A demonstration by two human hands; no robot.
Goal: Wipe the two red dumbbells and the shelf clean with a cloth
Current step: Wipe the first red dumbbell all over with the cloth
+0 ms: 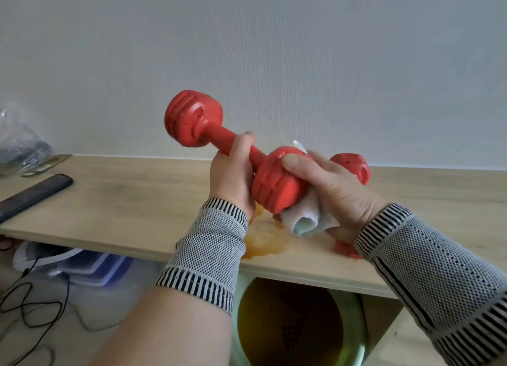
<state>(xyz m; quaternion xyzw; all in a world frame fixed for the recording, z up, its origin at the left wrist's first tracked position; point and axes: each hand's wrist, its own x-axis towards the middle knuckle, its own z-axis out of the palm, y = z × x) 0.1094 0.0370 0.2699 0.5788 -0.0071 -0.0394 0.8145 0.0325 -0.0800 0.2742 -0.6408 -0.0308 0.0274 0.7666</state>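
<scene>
The left hand (233, 173) grips the handle of a red plastic dumbbell (233, 149), held tilted above the pale wooden shelf (137, 201). The right hand (329, 190) presses a folded white cloth (304, 220) around its lower head. A second red dumbbell (354, 166) lies behind on the shelf, towards its back edge. An orange stain (263, 242) marks the front edge.

Left hand (231, 173): grips raised dumbbell (227, 146) by its handle.
Right hand (333, 192): presses white cloth (304, 220) against near head.
Second dumbbell (354, 166): lies on stained shelf (137, 201).
</scene>
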